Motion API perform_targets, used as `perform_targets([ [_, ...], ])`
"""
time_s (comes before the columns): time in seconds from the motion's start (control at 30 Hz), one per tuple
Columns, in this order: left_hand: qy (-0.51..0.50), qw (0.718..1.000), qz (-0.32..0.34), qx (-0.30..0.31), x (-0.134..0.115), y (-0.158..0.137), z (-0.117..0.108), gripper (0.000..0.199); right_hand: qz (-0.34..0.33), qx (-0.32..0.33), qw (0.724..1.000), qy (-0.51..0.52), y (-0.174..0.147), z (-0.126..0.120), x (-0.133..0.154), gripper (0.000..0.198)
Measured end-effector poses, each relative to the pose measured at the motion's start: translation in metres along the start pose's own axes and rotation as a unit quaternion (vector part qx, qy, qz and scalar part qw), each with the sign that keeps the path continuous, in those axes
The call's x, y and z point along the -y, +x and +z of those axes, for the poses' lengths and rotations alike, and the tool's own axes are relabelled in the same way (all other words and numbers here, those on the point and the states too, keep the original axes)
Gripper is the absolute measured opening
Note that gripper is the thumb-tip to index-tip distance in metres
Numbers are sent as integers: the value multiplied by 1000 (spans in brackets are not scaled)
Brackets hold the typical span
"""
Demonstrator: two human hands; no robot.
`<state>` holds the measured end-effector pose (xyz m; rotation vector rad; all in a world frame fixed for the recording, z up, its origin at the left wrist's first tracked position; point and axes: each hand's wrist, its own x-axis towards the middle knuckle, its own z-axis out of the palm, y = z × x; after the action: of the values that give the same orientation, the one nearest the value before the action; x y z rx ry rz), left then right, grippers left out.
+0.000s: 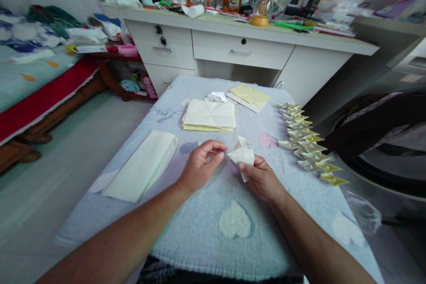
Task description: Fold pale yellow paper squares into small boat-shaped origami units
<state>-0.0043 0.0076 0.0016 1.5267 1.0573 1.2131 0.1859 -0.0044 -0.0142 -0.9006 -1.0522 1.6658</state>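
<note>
A small piece of folded white paper [242, 153] is held up over the blanket-covered table by my right hand [264, 179], whose thumb presses on its lower right part. The paper has a point on its left side and flaps sticking up and down. My left hand [203, 164] is curled in a near pinch beside that left point. Whether its fingertips grip anything is too small to tell. Beyond the hands lies a stack of creased white and yellow paper sheets [209, 114]. Several folded paper pieces [308, 144], white and yellow with pointed ends, line the table's right side.
Left on the table [186, 226] lies a long folded white paper bundle [143, 166]. A crumpled white tissue [215, 96] and loose yellow paper [249, 93] sit farther back. Behind stands a cluttered white desk [233, 44]. A bed [36, 80] is at left, a wheel [372, 173] at right.
</note>
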Motion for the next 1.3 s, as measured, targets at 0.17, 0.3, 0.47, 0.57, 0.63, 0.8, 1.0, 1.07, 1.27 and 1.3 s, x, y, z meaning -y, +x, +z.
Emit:
perform_targets([
  [0.17, -75, 995, -39, 47, 1, 0, -1, 33, 17, 16, 1000, 1, -1, 1, -1, 18],
  [0.3, -65, 996, 28, 56, -2, -2, 0, 24, 28, 22, 999, 4, -1, 2, -2, 17],
  [0.47, 48, 994, 96, 17, -9, 0, -3, 14, 22, -4, 1000, 11, 1, 3, -1, 16],
  [0.57, 73, 993, 87, 25, -8, 2, -3, 10, 17, -7, 1000, 18, 1, 3, 0, 18],
  [0.63, 79, 993, 80, 32, -8, 2, -2, 5, 13, -6, 1000, 25, 1, 3, 0, 19],
  [0.8, 79, 993, 81, 33, -7, 1, -1, 1, 13, -7, 1000, 28, 1, 3, -2, 20],
  [1.0, 69, 995, 71, 26, -10, 1, -1, 1, 19, 1, 999, 46, 1, 4, -1, 20],
  [1.07, 69, 995, 64, 24, -10, 1, -1, 2, 22, 3, 999, 46, 1, 4, -1, 20],
  [1.27, 72, 995, 63, 27, -6, 1, -1, 4, 24, -1, 999, 41, 1, 4, -2, 22],
  [1.3, 71, 995, 62, 28, -6, 1, -1, 5, 23, -4, 999, 40, 1, 4, -2, 22],
])
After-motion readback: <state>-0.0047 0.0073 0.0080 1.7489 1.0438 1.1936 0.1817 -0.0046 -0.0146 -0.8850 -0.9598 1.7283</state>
